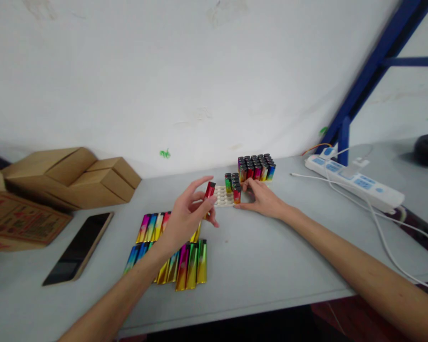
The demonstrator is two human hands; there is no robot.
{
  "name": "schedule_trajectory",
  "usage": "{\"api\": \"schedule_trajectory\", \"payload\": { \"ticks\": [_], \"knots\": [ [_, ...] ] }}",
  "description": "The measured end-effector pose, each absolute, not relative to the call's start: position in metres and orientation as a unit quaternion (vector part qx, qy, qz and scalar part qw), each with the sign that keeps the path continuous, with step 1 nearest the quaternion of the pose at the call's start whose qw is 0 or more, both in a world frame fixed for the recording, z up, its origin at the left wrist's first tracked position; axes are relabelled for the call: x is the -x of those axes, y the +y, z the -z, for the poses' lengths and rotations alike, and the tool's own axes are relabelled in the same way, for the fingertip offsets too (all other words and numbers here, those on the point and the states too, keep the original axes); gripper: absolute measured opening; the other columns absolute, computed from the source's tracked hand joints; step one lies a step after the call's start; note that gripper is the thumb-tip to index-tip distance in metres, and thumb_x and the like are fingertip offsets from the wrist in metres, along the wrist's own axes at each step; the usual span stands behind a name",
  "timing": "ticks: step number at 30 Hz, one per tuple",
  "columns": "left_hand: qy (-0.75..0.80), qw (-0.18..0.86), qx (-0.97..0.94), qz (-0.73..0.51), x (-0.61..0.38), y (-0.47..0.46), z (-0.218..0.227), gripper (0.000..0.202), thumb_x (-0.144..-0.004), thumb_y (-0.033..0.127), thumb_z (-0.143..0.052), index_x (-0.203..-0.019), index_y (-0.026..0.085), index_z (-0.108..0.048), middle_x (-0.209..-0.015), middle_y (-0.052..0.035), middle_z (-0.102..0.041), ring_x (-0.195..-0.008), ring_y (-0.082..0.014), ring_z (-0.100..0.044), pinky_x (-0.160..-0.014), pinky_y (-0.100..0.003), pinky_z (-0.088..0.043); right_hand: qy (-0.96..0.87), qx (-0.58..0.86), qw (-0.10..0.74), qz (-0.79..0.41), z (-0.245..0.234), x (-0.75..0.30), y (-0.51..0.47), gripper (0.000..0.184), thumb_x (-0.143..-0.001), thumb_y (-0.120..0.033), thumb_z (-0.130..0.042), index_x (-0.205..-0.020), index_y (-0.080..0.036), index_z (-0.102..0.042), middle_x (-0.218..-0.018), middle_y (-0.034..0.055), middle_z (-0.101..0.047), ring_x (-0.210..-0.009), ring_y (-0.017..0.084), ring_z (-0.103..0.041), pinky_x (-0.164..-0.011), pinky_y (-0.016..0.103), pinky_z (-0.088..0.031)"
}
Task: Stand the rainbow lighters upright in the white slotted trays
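Note:
My left hand (194,204) pinches a red lighter (210,189) with a black top, just over the left end of a white tray (221,195) with rows of holes. Several lighters stand upright in that tray, among them a green one (228,184) and a red-orange one (237,194) at the front. At the tray's right side is my right hand (262,197), thumb at the front edge and fingers curled behind the red-orange lighter. Beneath my left forearm, two rows of shiny multicoloured lighters (191,266) lie flat on the table, partly hidden.
Behind my right hand, a full block of upright lighters (257,167) stands near the wall. A phone (78,249) and cardboard boxes (67,178) occupy the left. To the right lie a white power strip (356,183) with cables and a blue metal frame (374,61).

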State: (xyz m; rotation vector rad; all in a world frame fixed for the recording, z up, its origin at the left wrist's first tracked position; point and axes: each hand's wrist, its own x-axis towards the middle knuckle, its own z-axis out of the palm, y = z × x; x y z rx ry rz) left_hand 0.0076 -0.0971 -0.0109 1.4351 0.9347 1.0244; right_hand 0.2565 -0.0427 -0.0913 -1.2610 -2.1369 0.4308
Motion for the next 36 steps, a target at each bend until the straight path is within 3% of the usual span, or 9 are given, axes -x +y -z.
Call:
{"api": "schedule_trajectory", "payload": {
  "ticks": [2, 4, 6, 9, 12, 16, 22, 36],
  "knots": [
    [0.393, 0.540, -0.602, -0.437, -0.008, -0.086, 0.009, 0.063, -0.086, 0.035, -0.076, -0.141, 0.018, -0.050, -0.079, 0.0022, -0.064, -0.072, -0.0168, -0.070, -0.073, -0.037, -0.064, -0.810, 0.474, 0.307, -0.158, 0.091, -0.256, -0.042, 0.049, -0.079, -0.054, -0.079, -0.096, -0.024, -0.044, -0.097, 0.0063, -0.060, -0.085, 0.025, -0.057, -0.075, 0.036, -0.044],
    [0.393, 0.536, -0.607, -0.436, -0.007, -0.078, 0.011, 0.048, -0.086, 0.038, -0.077, -0.123, 0.014, -0.060, -0.089, -0.0027, -0.067, -0.082, -0.0183, -0.072, -0.077, -0.034, -0.063, -0.813, 0.470, 0.306, -0.156, 0.091, -0.256, -0.042, 0.048, -0.080, -0.054, -0.078, -0.097, -0.024, -0.044, -0.097, 0.0059, -0.059, -0.086, 0.025, -0.056, -0.077, 0.036, -0.045],
    [0.392, 0.534, -0.614, -0.428, -0.007, -0.074, 0.016, 0.035, -0.088, 0.042, -0.074, -0.105, 0.015, -0.060, -0.092, -0.0035, -0.067, -0.071, -0.0134, -0.068, -0.060, -0.025, -0.057, -0.814, 0.468, 0.306, -0.157, 0.091, -0.257, -0.042, 0.049, -0.080, -0.055, -0.078, -0.097, -0.024, -0.044, -0.096, 0.0057, -0.059, -0.087, 0.025, -0.056, -0.077, 0.036, -0.045],
    [0.402, 0.530, -0.619, -0.417, -0.005, -0.073, 0.024, 0.031, -0.092, 0.047, -0.067, -0.098, 0.021, -0.051, -0.069, 0.0070, -0.056, -0.046, -0.0051, -0.042, -0.041, -0.017, -0.031, -0.813, 0.469, 0.304, -0.161, 0.092, -0.258, -0.043, 0.049, -0.080, -0.056, -0.077, -0.096, -0.024, -0.043, -0.097, 0.0056, -0.059, -0.086, 0.025, -0.056, -0.076, 0.036, -0.044],
    [0.427, 0.469, -0.659, -0.405, 0.000, -0.072, 0.030, 0.036, -0.096, 0.052, -0.060, -0.083, 0.021, -0.047, -0.056, 0.0103, -0.036, -0.046, -0.0065, -0.030, -0.044, -0.019, -0.025, -0.811, 0.472, 0.305, -0.163, 0.092, -0.258, -0.043, 0.049, -0.080, -0.056, -0.077, -0.096, -0.024, -0.044, -0.097, 0.0052, -0.059, -0.086, 0.024, -0.056, -0.076, 0.036, -0.044],
    [0.478, 0.364, -0.707, -0.373, 0.006, -0.069, 0.035, 0.051, -0.097, 0.059, -0.051, -0.066, 0.021, -0.039, -0.057, 0.0066, -0.033, -0.052, -0.0089, -0.031, -0.048, -0.023, -0.025, -0.811, 0.469, 0.308, -0.168, 0.092, -0.258, -0.043, 0.048, -0.080, -0.055, -0.077, -0.095, -0.024, -0.043, -0.095, 0.0045, -0.059, -0.085, 0.024, -0.056, -0.075, 0.035, -0.044],
    [0.531, 0.281, -0.721, -0.346, 0.004, -0.074, 0.039, 0.050, -0.092, 0.055, -0.048, -0.058, 0.022, -0.031, -0.058, 0.0048, -0.025, -0.054, -0.0106, -0.027, -0.051, -0.026, -0.019, -0.810, 0.467, 0.312, -0.170, 0.093, -0.258, -0.043, 0.048, -0.080, -0.056, -0.077, -0.096, -0.024, -0.044, -0.096, 0.0042, -0.059, -0.084, 0.023, -0.055, -0.073, 0.034, -0.043],
    [0.555, 0.235, -0.730, -0.321, -0.003, -0.079, 0.038, 0.043, -0.090, 0.050, -0.042, -0.058, 0.022, -0.031, -0.060, 0.0043, -0.027, -0.056, -0.0114, -0.029, -0.054, -0.027, -0.020, -0.809, 0.471, 0.311, -0.168, 0.093, -0.257, -0.043, 0.049, -0.079, -0.056, -0.078, -0.097, -0.024, -0.045, -0.097, 0.0045, -0.060, -0.085, 0.023, -0.056, -0.073, 0.035, -0.044]
  ]
}}
